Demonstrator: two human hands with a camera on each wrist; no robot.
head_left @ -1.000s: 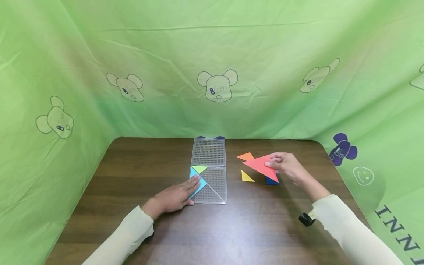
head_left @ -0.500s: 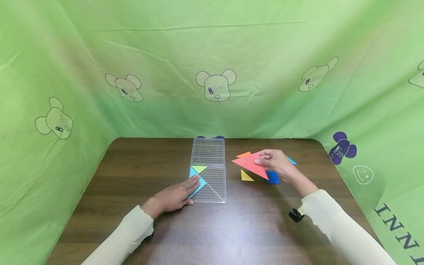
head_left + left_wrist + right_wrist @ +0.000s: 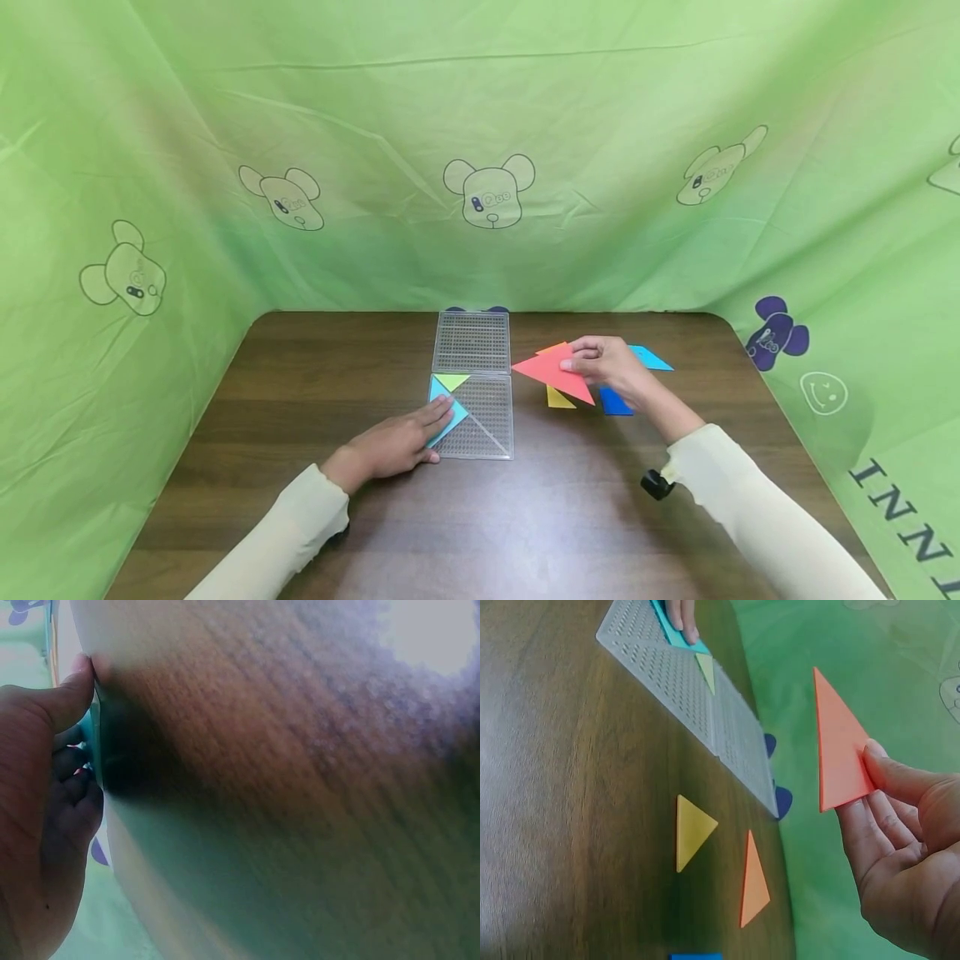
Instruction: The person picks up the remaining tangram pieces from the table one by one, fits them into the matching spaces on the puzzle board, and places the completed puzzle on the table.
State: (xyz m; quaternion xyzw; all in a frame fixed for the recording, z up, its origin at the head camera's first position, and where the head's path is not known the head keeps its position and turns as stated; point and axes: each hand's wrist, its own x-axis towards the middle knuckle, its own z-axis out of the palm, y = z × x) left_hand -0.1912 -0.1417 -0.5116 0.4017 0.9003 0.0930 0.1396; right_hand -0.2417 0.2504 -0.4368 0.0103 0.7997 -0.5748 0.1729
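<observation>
My right hand [image 3: 611, 368] pinches a large coral-red triangle tile [image 3: 551, 372] between thumb and fingers, raised above the table just right of the clear pegboards. In the right wrist view the thumb lies on one face of the red tile [image 3: 840, 750], fingers behind it. My left hand [image 3: 399, 442] rests with extended fingers on a light blue triangle tile [image 3: 460, 413] at the left side of the nearer clear pegboard [image 3: 491, 404]. A small lime-green triangle [image 3: 452, 382] lies at that board's top left corner. In the left wrist view the thumb [image 3: 71, 697] touches the board's edge.
A second clear pegboard [image 3: 472, 343] adjoins the nearer one at the back. On the right of the wooden table [image 3: 330, 358] lie a yellow triangle [image 3: 558, 398], a partly covered orange piece [image 3: 550, 348], a dark blue piece [image 3: 617, 402] and another light blue piece [image 3: 651, 358]. Green cloth surrounds the table.
My right hand has carried the red triangle leftward, toward the pegboards, uncovering the dark blue and light blue pieces behind it. The left hand stays on the light blue triangle.
</observation>
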